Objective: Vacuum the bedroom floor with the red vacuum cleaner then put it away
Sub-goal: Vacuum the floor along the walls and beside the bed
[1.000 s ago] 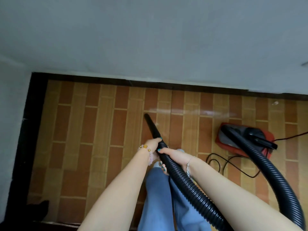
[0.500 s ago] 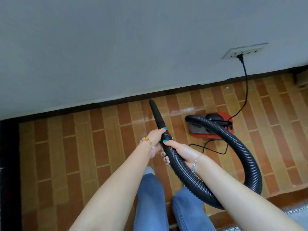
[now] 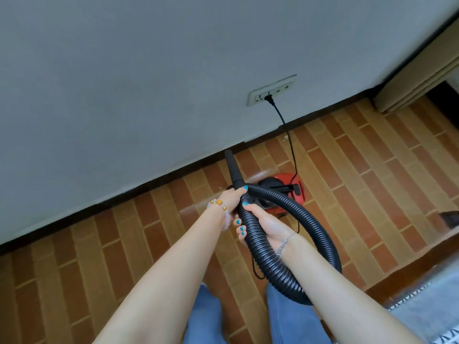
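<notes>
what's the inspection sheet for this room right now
surface: brick-pattern floor, glossy
job's things: red vacuum cleaner on the floor by the wall; black hose loops from it to both hands, nozzle toward the skirting
clutter: nothing seen
grippers: left hand grips the nozzle base; right hand grips the hose
cables: black cord plugged into the wall socket, runs down to the vacuum cleaner
surroundings: grey wall, grey rug lower right

The hose (image 3: 310,219) in your grip hides most of the red vacuum cleaner (image 3: 285,178), its cord (image 3: 290,150) slips out of sight behind that loop, and the grey rug (image 3: 427,309) and a dark, blurred shape (image 3: 449,216) are cut off at your right edge.
</notes>
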Tool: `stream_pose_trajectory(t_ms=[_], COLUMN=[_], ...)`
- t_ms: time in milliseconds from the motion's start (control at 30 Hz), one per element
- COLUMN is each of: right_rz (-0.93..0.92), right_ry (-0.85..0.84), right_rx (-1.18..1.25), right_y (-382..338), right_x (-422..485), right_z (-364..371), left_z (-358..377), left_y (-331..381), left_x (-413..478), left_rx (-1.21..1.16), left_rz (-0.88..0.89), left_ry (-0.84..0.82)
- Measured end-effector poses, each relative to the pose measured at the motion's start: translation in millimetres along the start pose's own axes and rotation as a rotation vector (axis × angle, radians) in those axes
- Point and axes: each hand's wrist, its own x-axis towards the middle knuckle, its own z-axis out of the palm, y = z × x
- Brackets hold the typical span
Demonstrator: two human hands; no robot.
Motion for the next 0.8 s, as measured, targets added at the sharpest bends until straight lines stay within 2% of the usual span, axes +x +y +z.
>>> stream_pose_trajectory(t_ms=[200,533,800], right_rz=[0.010,0.040,-0.044], right_ry=[-0.036,-0.059,0.093], right_rx=[0.075,0.170,0.078], right_y=[-73,-167,-201], right_x=[-28,-52,-38], right_z=[-70,-148,-194], left_z=[98,209,248], left_y=[21,44,42], left_x=[36,96,151], left_rx=[0.127,0.212,0.295], left_rz=[-0.017,0.010,-0.010], left_ry=[0.044,0.132,0.108])
